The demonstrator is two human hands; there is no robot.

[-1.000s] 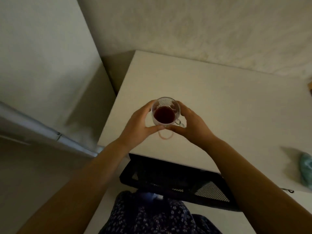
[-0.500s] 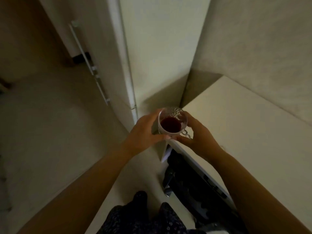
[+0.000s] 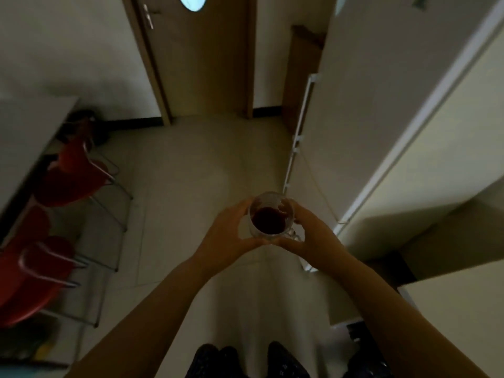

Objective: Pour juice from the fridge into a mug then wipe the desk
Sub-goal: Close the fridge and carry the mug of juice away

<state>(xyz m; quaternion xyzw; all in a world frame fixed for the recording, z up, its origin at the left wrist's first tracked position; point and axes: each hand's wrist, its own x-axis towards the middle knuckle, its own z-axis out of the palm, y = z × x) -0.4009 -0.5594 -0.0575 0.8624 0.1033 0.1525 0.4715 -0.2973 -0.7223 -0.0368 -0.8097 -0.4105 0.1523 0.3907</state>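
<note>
1. Glass mug [image 3: 271, 218] with dark red juice [image 3: 268, 221] is held in the air over the floor [image 3: 191, 165], just left of the fridge [image 3: 354, 118] and off the worktop [image 3: 458, 304], whose corner shows at lower right of the mug.
2. Left hand [image 3: 227, 237] is wrapped against the mug's left wall, fingers curled round it, thumb underneath at the near side.
3. Right hand [image 3: 313, 236] is wrapped against the right wall, fingers over the far rim edge. The mug's handle [image 3: 296, 236] pokes out just by this hand; cannot tell if a finger goes through it.
4. Two-hand cupping likely keeps the mug level so the liquid doesn't slosh while carried. It reads as upright, juice well below the rim.
5. Judgement: pouring looks done; wiping the worktop not yet done.
6. Red chairs [image 3: 68, 181] stand well left of the mug, and a brown door [image 3: 201, 58] is far beyond it.
7. No readable brands, labels or writing anywhere; frame dim and blurred.
</note>
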